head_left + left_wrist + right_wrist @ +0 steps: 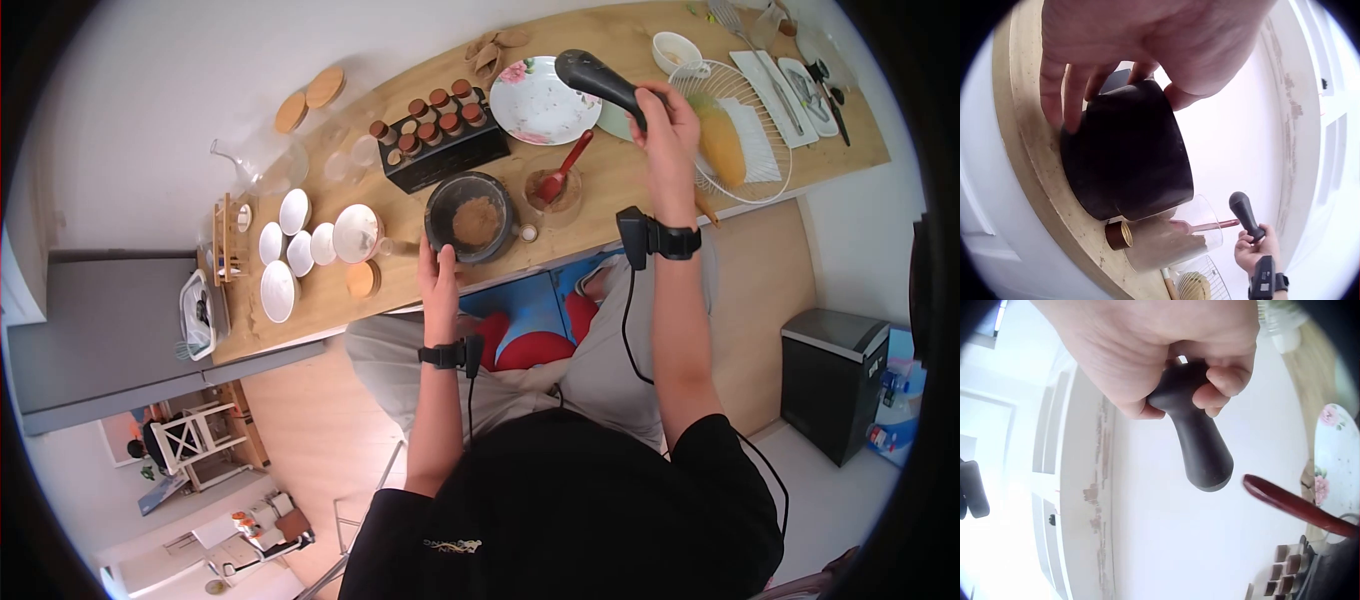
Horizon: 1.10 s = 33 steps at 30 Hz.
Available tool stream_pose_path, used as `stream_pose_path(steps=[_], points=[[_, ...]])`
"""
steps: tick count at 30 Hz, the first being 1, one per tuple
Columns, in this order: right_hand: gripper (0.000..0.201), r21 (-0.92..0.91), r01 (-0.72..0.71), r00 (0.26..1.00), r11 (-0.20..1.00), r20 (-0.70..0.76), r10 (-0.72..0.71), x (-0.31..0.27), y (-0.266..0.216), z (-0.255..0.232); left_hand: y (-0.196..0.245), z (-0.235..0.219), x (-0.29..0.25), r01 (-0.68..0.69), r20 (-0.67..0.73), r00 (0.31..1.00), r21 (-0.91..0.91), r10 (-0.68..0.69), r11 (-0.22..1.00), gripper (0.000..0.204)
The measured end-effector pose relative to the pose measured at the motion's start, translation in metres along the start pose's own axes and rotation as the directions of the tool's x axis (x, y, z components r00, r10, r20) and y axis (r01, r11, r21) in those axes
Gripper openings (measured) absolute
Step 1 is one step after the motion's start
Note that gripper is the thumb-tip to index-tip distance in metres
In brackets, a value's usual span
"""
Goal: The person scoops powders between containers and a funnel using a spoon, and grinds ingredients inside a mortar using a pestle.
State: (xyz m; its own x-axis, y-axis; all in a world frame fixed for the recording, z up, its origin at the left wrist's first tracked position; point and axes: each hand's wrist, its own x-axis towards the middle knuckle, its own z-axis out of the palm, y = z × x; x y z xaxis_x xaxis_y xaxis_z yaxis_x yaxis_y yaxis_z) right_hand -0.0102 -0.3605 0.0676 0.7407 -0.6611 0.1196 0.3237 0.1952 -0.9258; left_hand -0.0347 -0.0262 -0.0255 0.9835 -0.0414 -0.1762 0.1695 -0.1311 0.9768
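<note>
A dark stone mortar (460, 188) stands near the table's front edge with brown powder (476, 220) inside. My left hand (438, 285) grips its near side; in the left wrist view the fingers and thumb lie around the mortar's dark wall (1129, 156). Raised to the right, my right hand (668, 125) holds a black pestle (595, 78) by its wider end, its rounded end clear of the mortar. The right wrist view shows fingers curled round the pestle (1204, 447). Right of the mortar, a clear container (1160, 247) holds brown powder and a red spoon (574, 157).
Behind the mortar is a black rack (450, 160) of small brown-capped jars. A floral plate (530, 105) lies at the back. Several white bowls (280, 290) and a wooden lid (363, 279) sit left. On the right is a wire basket (787, 150). A small cap (1118, 235) lies beside the mortar.
</note>
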Motion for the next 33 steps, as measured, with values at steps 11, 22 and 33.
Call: stream_pose_path(steps=[11, 22, 33], points=[[0.023, -0.566, 0.387, 0.86, 0.728, 0.506, -0.063, -0.083, -0.018, 0.096, -0.003, 0.015, 0.022, -0.269, -0.062, 0.963, -0.155, 0.262, 0.951, 0.049], [0.024, -0.595, 0.731, 0.645, 0.334, 0.762, -0.055, -0.124, 0.044, 0.126, -0.012, 0.019, 0.034, -0.409, -0.097, 0.912, -0.279, 0.399, 0.869, 0.045], [0.021, -0.564, 0.822, 0.569, 0.078, 0.814, -0.115, -0.108, 0.065, 0.163, -0.028, 0.019, 0.043, -0.458, -0.106, 0.889, -0.217, 0.446, 0.862, 0.045]])
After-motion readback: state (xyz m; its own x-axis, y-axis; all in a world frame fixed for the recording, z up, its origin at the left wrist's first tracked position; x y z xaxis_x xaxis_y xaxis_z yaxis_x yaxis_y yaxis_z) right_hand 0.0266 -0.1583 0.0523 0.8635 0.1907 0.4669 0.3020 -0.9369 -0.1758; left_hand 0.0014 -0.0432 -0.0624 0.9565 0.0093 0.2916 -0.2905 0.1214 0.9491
